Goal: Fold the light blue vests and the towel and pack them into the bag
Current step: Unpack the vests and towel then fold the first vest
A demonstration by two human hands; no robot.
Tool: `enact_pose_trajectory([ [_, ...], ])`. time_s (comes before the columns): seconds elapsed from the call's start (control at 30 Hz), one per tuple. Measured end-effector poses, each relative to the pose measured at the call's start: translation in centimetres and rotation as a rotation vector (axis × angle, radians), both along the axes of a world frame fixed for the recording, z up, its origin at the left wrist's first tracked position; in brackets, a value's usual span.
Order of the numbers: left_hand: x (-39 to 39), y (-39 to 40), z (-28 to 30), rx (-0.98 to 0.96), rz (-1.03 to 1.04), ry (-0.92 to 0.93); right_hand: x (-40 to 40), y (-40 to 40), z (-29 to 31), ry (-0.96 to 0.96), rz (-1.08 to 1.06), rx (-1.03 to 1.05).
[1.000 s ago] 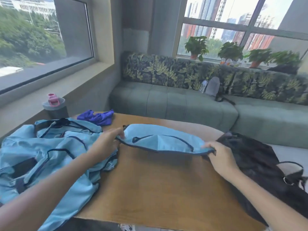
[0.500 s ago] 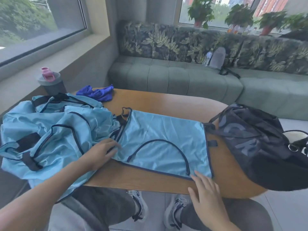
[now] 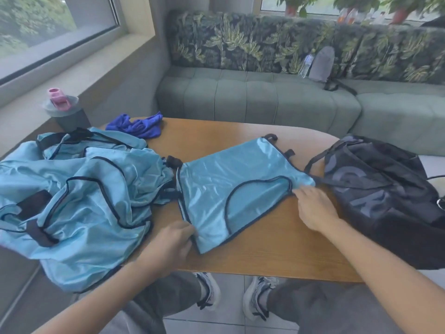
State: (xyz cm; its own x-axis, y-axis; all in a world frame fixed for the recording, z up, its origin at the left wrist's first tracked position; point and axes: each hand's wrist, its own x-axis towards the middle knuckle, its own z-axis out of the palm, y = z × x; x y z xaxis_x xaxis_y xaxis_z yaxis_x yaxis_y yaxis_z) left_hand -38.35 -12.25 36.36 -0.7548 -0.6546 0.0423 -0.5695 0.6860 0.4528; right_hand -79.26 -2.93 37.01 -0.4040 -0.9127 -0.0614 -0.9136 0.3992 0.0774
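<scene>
Light blue vest (image 3: pixel 231 189) flat on wooden table (image 3: pixel 277 251), shiny, dark navy trim, folded into skewed rectangle, black tabs at far edge. Left hand (image 3: pixel 172 244) at near-left corner, fingers curled, pinching corner of fabric. Right hand (image 3: pixel 313 208) on right edge, fingers curled over the fabric, fingertips (image 3: pixel 298 192) on the trim; pinch or plain press, cannot tell, blurred. Vest between both hands, centre of table. Pile of more vests (image 3: pixel 77 196) crumpled at left, spilling over table edge, touching folded one. Blue-purple towel (image 3: pixel 142 125) bunched at far left, behind pile. Black bag (image 3: pixel 385 198) at right, strap just beside right hand.
</scene>
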Motion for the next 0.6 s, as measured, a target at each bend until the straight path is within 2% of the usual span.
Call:
enact_pose_trajectory([
  [0.07,-2.1,2.8,0.2,0.121,-0.072,0.020,-1.3,-2.8,1.3,0.131,-0.072,0.066],
  [0.13,-4.2,5.1,0.8,0.273,-0.166,0.054,-1.2,-4.7,2.4,0.163,-0.114,0.056],
  [0.2,-5.6,6.1,1.4,0.422,-0.162,0.122,0.4,-5.9,2.9,0.100,-0.067,-0.021],
  [0.27,-6.3,5.2,2.1,0.472,-0.063,0.194,3.4,-5.7,2.6,-0.032,0.027,-0.120],
  [0.33,-6.4,3.0,2.3,0.333,0.028,0.243,7.3,-3.7,2.1,-0.178,0.116,-0.207],
  [0.4,-5.8,-0.3,1.8,0.114,0.082,0.270,11.1,-0.6,1.2,-0.321,0.181,-0.274],
  [0.47,-4.6,-3.7,1.0,-0.044,0.107,0.191,14.1,2.5,0.0,-0.410,0.248,-0.286],
  [0.6,-1.7,-7.0,-1.0,-0.092,0.100,0.040,15.0,6.5,-2.5,-0.389,0.378,-0.305],
])
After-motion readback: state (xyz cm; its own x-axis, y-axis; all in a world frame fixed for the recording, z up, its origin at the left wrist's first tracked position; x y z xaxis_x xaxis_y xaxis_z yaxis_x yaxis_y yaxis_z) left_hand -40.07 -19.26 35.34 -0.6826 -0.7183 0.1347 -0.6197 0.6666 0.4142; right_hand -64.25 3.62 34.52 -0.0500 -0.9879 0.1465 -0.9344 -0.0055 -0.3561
